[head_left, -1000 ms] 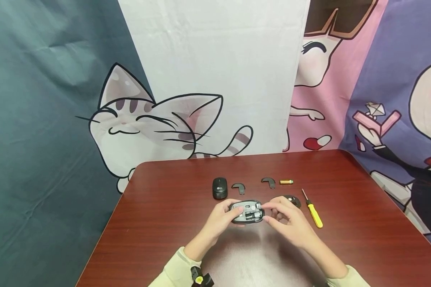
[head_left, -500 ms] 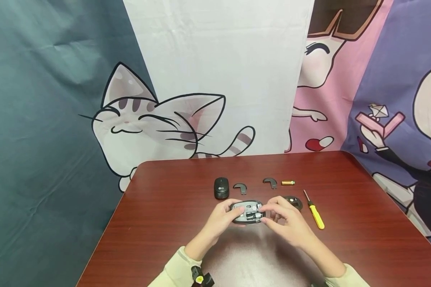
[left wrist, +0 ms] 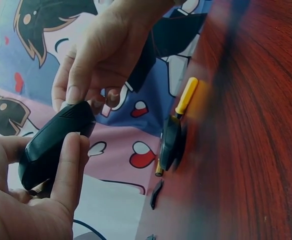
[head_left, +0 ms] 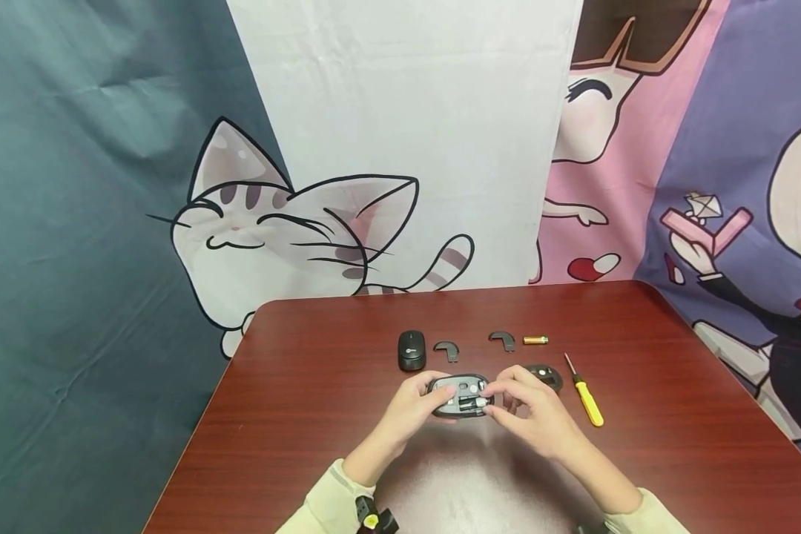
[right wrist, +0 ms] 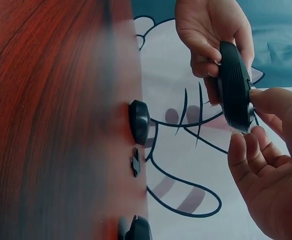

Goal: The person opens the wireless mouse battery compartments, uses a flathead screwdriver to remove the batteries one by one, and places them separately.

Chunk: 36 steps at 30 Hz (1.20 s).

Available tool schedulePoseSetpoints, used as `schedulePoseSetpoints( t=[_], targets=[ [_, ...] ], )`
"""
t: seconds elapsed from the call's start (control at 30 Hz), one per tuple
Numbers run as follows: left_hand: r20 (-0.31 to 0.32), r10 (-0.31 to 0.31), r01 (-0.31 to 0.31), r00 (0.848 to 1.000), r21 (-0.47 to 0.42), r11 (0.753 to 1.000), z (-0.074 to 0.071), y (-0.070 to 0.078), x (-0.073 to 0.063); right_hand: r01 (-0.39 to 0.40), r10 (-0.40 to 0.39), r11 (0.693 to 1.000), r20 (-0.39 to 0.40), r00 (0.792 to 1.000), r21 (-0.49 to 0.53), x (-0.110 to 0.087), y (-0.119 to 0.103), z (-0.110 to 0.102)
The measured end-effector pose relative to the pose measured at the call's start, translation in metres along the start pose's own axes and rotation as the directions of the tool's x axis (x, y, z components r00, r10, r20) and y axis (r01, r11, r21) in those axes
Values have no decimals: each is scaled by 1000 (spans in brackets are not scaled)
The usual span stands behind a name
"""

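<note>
A black computer mouse [head_left: 450, 404] is held above the table, its grey underside facing up with the cover off. In its bay lies a dark and silver battery [head_left: 469, 403]. My left hand [head_left: 410, 404] grips the mouse's left end, thumb over the underside. At the opposite end, my right hand [head_left: 537, 411] pinches with thumb and fingertips beside the battery bay; any small part between them is too small to tell. The left wrist view shows the mouse's dark shell [left wrist: 56, 135] between both hands. In the right wrist view its ribbed side [right wrist: 234, 90] shows.
Farther back on the red-brown table [head_left: 294, 415] stand a black mouse [head_left: 411, 351], two curved dark covers [head_left: 447, 348] and a gold battery [head_left: 535, 340]. Another black mouse [head_left: 549, 377] lies partly behind my right hand. A yellow-handled screwdriver [head_left: 589, 400] is at the right.
My right fingertips have shifted slightly left, from the mouse's end in over its underside. The left hand keeps its grip. The whole view has shifted slightly.
</note>
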<state>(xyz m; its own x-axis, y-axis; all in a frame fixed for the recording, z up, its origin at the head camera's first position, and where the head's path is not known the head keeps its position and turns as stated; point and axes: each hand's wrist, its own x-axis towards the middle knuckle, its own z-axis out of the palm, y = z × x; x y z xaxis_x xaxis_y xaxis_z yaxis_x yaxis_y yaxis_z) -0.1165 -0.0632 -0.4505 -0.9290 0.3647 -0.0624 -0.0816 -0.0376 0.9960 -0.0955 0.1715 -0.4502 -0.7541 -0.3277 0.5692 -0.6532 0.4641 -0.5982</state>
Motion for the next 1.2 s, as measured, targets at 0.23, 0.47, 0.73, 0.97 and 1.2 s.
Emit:
schedulePoseSetpoints(
  t=[0.23, 0.47, 0.73, 0.97, 1.2],
  targets=[
    [1, 3, -3, 1000, -6, 1000, -1, -3, 1, -1, 0, 1000, 11, 1000, 22, 2, 2, 1],
    [-10, -3, 3, 1000, 4, 1000, -3, -6, 3, -2, 1, 999, 14, 1000, 38, 5, 6, 1],
    [-33, -15, 15, 999, -6, 1000, -8, -8, 6, -4, 5, 999, -17, 1000, 54, 9, 13, -3],
    [-31, -28, 28, 999, -9, 1000, -11, -14, 9, -5, 8, 998, -53, 999, 55, 14, 18, -10],
    [-17, -55, 54, 998, -20, 998, -11, -20, 14, -37, 39, 999, -63, 997, 23, 23, 24, -14]
  ],
)
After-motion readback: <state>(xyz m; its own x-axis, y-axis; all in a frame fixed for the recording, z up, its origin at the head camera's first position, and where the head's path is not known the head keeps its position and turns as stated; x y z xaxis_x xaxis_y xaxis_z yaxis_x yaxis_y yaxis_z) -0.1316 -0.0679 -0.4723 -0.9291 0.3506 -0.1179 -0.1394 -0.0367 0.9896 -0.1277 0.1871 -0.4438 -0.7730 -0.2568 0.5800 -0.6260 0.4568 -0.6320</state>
